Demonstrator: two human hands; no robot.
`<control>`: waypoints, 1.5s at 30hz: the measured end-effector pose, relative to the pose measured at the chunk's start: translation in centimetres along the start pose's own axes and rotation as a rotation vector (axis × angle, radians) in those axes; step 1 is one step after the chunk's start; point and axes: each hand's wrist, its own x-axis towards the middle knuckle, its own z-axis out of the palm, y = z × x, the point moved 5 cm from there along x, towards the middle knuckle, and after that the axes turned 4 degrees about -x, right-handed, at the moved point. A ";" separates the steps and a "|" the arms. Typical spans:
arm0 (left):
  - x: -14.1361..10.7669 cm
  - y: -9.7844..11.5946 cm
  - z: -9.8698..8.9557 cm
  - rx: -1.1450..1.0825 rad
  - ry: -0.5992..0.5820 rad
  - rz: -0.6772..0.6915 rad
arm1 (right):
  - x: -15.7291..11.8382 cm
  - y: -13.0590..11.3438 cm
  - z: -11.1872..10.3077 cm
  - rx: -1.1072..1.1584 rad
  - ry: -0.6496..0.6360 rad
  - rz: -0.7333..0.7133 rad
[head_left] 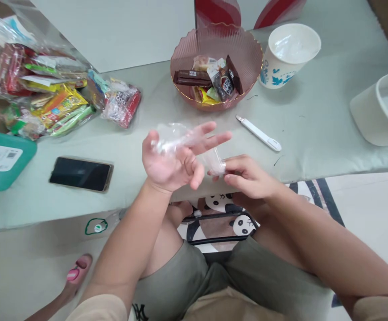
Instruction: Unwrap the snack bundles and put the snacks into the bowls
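Observation:
Over the table's front edge, my left hand (174, 162) is turned palm up with several fingers spread. A clear plastic film (172, 138) lies across its palm and fingers. My right hand (247, 176) pinches clear crumpled plastic (216, 161) between thumb and fingers, just right of my left hand. Whether the two pieces of plastic are joined, I cannot tell. A white utility knife (259, 133) lies beyond my right hand. Behind my hands stands a pink ribbed bowl (183, 55) with wrapped snacks (192, 78) in it.
Wrapped snacks in clear bags (63, 104) are piled at the left. A dark phone (81, 174) lies near a green container (6, 165). A paper cup (277, 73) holding clear plastic stands right of the bowl, and a white tub (364, 116) sits farther right. Someone's foot (80, 267) shows at lower left.

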 end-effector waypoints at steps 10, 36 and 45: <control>0.4 -1.5 0.8 0.040 -0.085 -0.101 | -0.7 1.0 0.6 0.403 0.039 0.196; 1.2 -2.3 1.2 0.226 -0.055 0.022 | -0.3 1.8 -0.2 0.330 0.024 0.182; 1.7 -2.2 0.0 0.222 0.072 -0.006 | 1.2 0.9 -0.1 -0.040 0.092 0.103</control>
